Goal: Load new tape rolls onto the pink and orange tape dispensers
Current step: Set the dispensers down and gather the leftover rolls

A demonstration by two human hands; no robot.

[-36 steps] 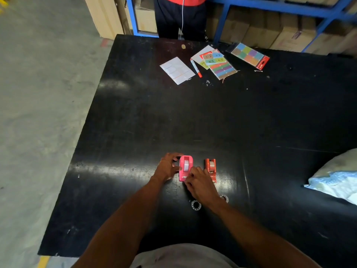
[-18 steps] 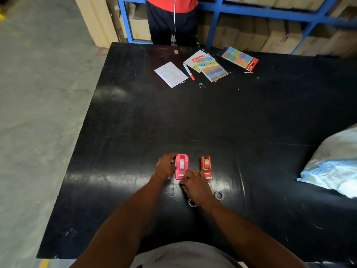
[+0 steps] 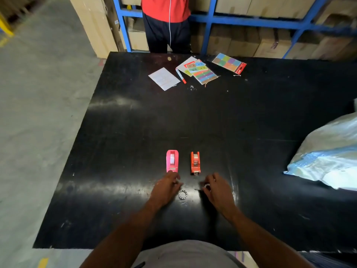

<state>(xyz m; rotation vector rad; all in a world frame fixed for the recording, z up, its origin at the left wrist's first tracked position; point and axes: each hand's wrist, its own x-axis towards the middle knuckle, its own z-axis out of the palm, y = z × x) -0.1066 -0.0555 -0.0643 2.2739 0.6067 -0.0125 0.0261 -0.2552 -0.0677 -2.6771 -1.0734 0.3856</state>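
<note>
From my head camera, the pink tape dispenser [image 3: 172,161] stands a little below the middle of the frame on the black table [image 3: 123,155], with a pale tape roll seated in it. Just to its right, apart from it, stands the orange tape dispenser [image 3: 195,163], also with a roll in its cradle. Both point their cutter ends down the frame, toward me.

My left hand [image 3: 166,187] lies just below the pink dispenser, fingers loosely curled and grasping nothing; its fingertips sit close to the dispenser's lower end, but I cannot tell whether they touch it. Directly to the lower right of that hand, a small clear ring [image 3: 182,194], apparently an empty tape core, lies flat on the table, free of both hands.

My right hand [image 3: 218,187] is below and right of the orange dispenser, apart from it. Its fingers pinch a second small ring [image 3: 207,186] at the hand's left edge.

At the upper middle of the frame lie a white sheet [image 3: 164,78], a red-tipped pen [image 3: 180,75] and packs of coloured sticky notes [image 3: 229,63]. A crumpled plastic bag [image 3: 328,153] fills the right edge. A person in a red top [image 3: 166,8] stands at the table's far side.
</note>
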